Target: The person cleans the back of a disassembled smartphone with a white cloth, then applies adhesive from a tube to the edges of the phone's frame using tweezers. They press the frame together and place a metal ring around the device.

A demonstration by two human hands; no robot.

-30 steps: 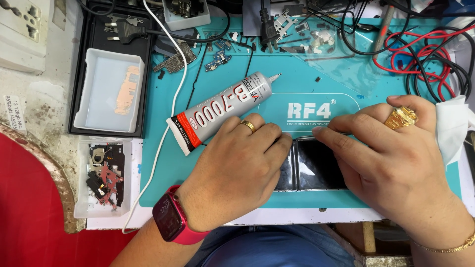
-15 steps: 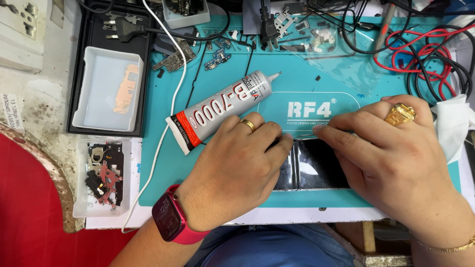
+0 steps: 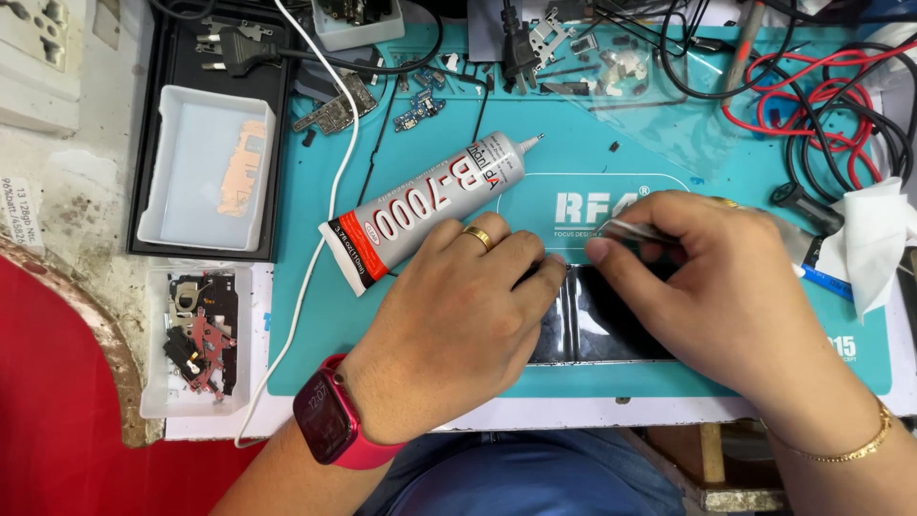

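- Head view looks straight down on a teal repair mat (image 3: 401, 315) on a cluttered workbench, red surface at lower left, blue trouser fabric at the bottom edge.
- Mat's far edge is crowded: small metal parts (image 3: 573, 48), a black plug (image 3: 516, 57), red and black cables (image 3: 821, 105), white tissue (image 3: 874, 239) at right.
- Left of the mat: black tray with a clear plastic box (image 3: 205, 167), and below it a small white tray of phone parts (image 3: 196, 339).
- Dark phone panel (image 3: 597, 325) lies flat near the mat's near edge, between both hands.
- Left hand (image 3: 458, 325), gold ring and red smartwatch (image 3: 330, 420), presses down on the panel's left end, fingers flat and together, nothing clamped.
- Right hand (image 3: 726, 287) pinches metal tweezers (image 3: 635, 231), fingers closed on them, tips just over the panel's top edge.
- Glue tube (image 3: 430, 205) lies tilted just beyond the left hand's knuckles, nozzle pointing up-right, touching or nearly touching the fingers; cannot tell which.
- Open mat space sits left of the left hand and to the right of the panel; a white cable (image 3: 315, 239) runs down the mat's left side.
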